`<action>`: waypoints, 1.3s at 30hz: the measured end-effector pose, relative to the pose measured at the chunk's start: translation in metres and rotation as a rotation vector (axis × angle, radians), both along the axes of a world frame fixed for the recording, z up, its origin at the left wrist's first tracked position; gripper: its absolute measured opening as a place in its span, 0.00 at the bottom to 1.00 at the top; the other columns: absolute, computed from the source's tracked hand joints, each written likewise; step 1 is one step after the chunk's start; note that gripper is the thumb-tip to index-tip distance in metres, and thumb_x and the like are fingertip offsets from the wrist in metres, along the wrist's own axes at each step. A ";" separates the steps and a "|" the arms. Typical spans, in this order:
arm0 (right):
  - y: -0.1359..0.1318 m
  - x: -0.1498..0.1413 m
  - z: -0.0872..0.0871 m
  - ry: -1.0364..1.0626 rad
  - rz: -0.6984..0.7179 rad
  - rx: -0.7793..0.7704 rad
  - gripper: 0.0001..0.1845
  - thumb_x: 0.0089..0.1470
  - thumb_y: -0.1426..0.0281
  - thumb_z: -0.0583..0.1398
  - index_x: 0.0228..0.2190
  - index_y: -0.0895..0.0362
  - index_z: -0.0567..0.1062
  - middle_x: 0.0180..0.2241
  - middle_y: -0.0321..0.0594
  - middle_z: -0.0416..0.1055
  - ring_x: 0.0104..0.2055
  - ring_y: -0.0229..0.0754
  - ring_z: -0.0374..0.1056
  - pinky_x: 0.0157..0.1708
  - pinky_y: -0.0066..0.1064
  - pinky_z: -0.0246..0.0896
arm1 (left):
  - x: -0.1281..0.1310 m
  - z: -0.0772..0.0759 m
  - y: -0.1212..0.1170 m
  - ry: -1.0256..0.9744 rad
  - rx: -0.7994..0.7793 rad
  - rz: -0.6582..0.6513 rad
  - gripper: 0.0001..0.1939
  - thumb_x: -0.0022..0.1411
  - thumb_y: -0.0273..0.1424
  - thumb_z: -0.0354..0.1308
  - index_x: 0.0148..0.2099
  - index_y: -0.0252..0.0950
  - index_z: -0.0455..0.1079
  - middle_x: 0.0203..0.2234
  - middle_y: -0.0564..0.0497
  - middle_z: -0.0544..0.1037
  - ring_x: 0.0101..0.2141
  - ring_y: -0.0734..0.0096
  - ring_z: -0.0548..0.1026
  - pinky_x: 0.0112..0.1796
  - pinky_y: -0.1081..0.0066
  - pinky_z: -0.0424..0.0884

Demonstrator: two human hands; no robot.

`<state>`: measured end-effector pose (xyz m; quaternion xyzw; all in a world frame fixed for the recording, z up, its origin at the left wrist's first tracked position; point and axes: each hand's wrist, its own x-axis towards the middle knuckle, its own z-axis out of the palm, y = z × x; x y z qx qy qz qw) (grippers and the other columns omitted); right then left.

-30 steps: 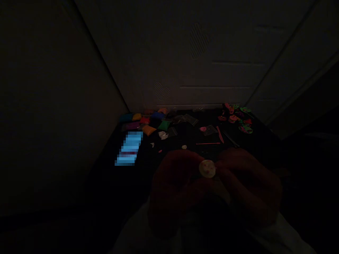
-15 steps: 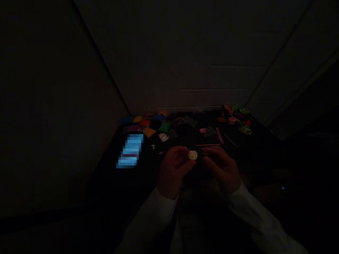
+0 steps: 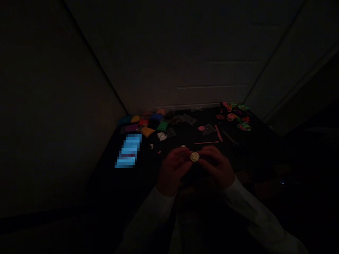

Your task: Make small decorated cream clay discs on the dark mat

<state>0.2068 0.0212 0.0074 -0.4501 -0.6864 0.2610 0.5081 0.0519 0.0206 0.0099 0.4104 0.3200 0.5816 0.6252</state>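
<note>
A small round pale disc [image 3: 194, 157], which looks like modelling clay with a few marks on its face, is held up over the front of the dark table. My left hand [image 3: 171, 171] pinches its left edge between thumb and fingers. At the opposite edge, the closed fingertips of my right hand [image 3: 218, 167] meet the disc. Whether a tiny piece sits in those right fingertips is too dark to tell. Just behind my hands lie another small pale piece [image 3: 183, 146], partly covered by the left fingers, and a thin pink tool [image 3: 206, 143].
Packets of coloured clay, such as an orange one [image 3: 147, 132] and a green one [image 3: 162, 126], fill the back left. A glowing pixelated screen [image 3: 129, 151] lies left. A pink knife [image 3: 218, 133] and dark scissors-like tool [image 3: 230, 137] lie right, before colourful clay figures [image 3: 231, 117].
Both hands have drawn farther from the camera with the disc. My right hand left the disc's edge half a second ago and has come back against it.
</note>
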 end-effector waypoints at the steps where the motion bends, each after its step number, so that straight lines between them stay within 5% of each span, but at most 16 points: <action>1: 0.000 0.000 0.000 0.000 0.006 0.006 0.10 0.47 0.66 0.61 0.35 0.52 0.74 0.36 0.39 0.68 0.40 0.40 0.65 0.41 0.36 0.62 | 0.001 0.000 0.000 -0.014 -0.008 0.008 0.16 0.48 0.21 0.61 0.41 0.38 0.68 0.35 0.52 0.76 0.38 0.73 0.74 0.41 0.73 0.69; 11: -0.004 -0.002 0.005 0.011 -0.042 0.041 0.10 0.47 0.67 0.61 0.36 0.53 0.73 0.37 0.39 0.67 0.39 0.40 0.66 0.37 0.34 0.63 | 0.006 0.009 -0.001 -0.152 -0.142 0.012 0.16 0.46 0.22 0.62 0.39 0.37 0.69 0.30 0.54 0.73 0.32 0.76 0.73 0.34 0.74 0.71; 23: -0.037 -0.004 0.053 -0.186 -0.027 0.353 0.19 0.46 0.77 0.61 0.41 0.49 0.71 0.36 0.38 0.66 0.38 0.39 0.64 0.35 0.32 0.63 | -0.003 0.035 -0.025 -0.113 0.001 -0.043 0.18 0.46 0.21 0.62 0.41 0.43 0.70 0.31 0.55 0.75 0.34 0.75 0.74 0.35 0.77 0.70; 39: -0.040 0.000 0.051 -0.258 -0.024 0.386 0.21 0.46 0.77 0.60 0.43 0.48 0.70 0.37 0.39 0.64 0.39 0.41 0.63 0.34 0.35 0.63 | -0.003 0.035 -0.027 -0.100 0.016 -0.060 0.17 0.48 0.21 0.62 0.41 0.43 0.70 0.31 0.55 0.76 0.34 0.74 0.74 0.36 0.76 0.70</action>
